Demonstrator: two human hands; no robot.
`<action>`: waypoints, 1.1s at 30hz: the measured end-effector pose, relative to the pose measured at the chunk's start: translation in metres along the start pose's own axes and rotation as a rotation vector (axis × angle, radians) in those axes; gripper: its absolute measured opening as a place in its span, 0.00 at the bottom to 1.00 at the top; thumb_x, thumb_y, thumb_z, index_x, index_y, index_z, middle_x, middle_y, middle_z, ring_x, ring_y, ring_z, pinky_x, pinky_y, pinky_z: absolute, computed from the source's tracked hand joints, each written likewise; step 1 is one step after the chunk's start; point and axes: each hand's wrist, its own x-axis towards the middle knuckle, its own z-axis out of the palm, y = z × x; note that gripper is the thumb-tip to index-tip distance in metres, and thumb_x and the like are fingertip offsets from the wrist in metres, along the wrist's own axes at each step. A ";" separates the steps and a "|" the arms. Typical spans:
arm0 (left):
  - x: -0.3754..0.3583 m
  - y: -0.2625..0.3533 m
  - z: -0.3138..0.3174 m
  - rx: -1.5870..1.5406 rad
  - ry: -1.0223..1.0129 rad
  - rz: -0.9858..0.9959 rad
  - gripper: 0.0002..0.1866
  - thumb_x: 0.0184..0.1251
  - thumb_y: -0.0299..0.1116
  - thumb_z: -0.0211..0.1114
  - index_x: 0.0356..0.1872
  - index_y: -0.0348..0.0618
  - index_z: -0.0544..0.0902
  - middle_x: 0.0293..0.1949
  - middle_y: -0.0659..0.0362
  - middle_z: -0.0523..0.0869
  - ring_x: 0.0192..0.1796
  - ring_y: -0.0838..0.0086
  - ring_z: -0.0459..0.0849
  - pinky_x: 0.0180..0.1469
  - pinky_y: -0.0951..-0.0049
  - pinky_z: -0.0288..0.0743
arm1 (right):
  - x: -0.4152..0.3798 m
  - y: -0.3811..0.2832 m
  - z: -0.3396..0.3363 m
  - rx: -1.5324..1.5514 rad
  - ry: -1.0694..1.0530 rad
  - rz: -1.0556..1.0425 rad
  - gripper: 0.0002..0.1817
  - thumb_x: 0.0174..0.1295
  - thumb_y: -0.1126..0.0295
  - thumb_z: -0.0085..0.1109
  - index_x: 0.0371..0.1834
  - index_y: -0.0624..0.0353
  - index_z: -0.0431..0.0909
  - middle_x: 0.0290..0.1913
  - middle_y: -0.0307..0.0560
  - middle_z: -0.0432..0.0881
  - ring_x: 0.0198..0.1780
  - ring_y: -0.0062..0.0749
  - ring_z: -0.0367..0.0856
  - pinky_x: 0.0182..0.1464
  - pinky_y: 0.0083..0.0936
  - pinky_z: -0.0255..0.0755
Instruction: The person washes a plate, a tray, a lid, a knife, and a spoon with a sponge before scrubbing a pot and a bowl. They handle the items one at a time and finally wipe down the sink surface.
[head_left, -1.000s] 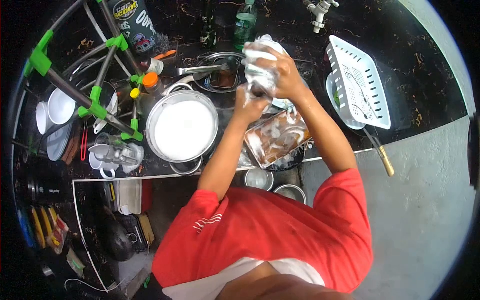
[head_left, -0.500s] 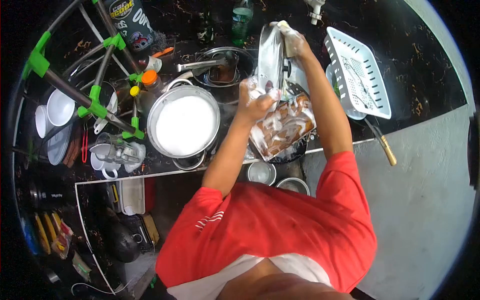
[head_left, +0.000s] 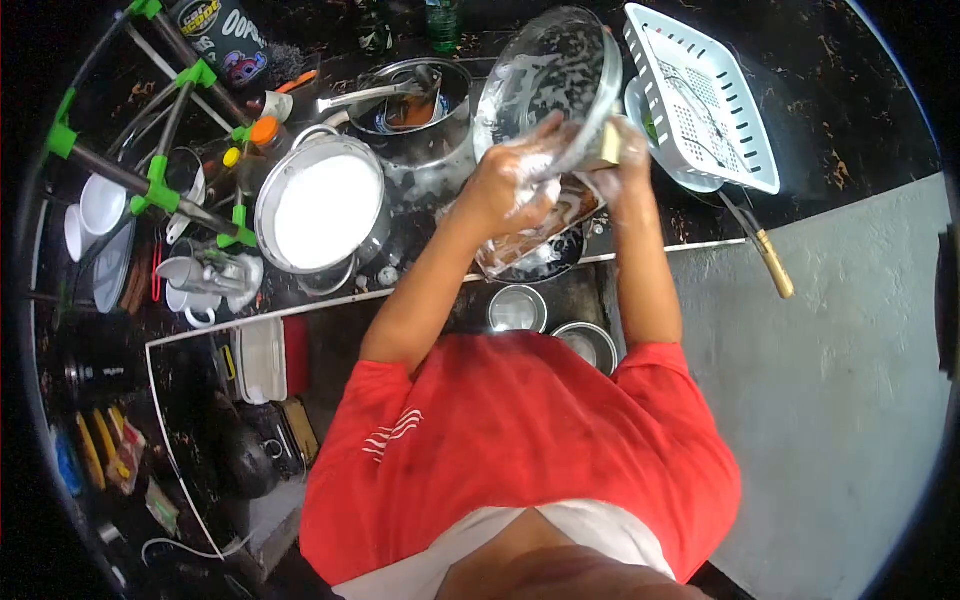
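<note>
A soapy glass pot lid with a metal rim is tilted above the counter, and my left hand grips its near edge. Suds cover those fingers. My right hand is wrapped round a yellowish sponge, pressed near the right edge of the lid. Below both hands lies a foam-streaked brown wooden board, partly hidden by my left hand and the lid. To the left stands a metal pot filled with white suds. Behind it, another metal pot holds utensils and brownish contents.
A white slotted basket rests over a bowl at the right, beside a wooden-handled utensil overhanging the counter edge. Left are a pipe rack with green joints, mugs and glasses. Two metal containers stand below.
The lid has turned from nearly edge-on to showing its broad glass face. My right hand has come down and toward me with the sponge. The view has shifted slightly.
</note>
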 end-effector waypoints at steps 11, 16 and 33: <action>-0.078 0.019 0.058 0.921 -0.813 -0.338 0.36 0.44 0.30 0.67 0.61 0.63 0.73 0.67 0.62 0.68 0.71 0.62 0.61 0.62 0.30 0.55 | -0.060 -0.037 -0.078 -0.192 0.132 -0.436 0.21 0.63 0.65 0.51 0.58 0.62 0.68 0.49 0.51 0.76 0.43 0.40 0.79 0.40 0.35 0.77; -0.079 0.031 0.064 0.930 -0.793 -0.447 0.36 0.43 0.32 0.68 0.61 0.60 0.73 0.65 0.58 0.70 0.70 0.60 0.63 0.64 0.28 0.47 | -0.055 -0.025 -0.076 -0.351 0.077 -0.482 0.23 0.62 0.65 0.52 0.58 0.67 0.68 0.47 0.50 0.76 0.44 0.33 0.78 0.40 0.29 0.77; -0.103 0.105 -0.100 0.600 0.244 -0.343 0.18 0.48 0.29 0.69 0.42 0.36 0.82 0.38 0.51 0.86 0.41 0.61 0.84 0.47 0.66 0.74 | -0.039 0.033 0.159 -1.255 -0.814 -0.737 0.21 0.54 0.64 0.61 0.50 0.64 0.76 0.49 0.57 0.80 0.51 0.42 0.79 0.56 0.30 0.68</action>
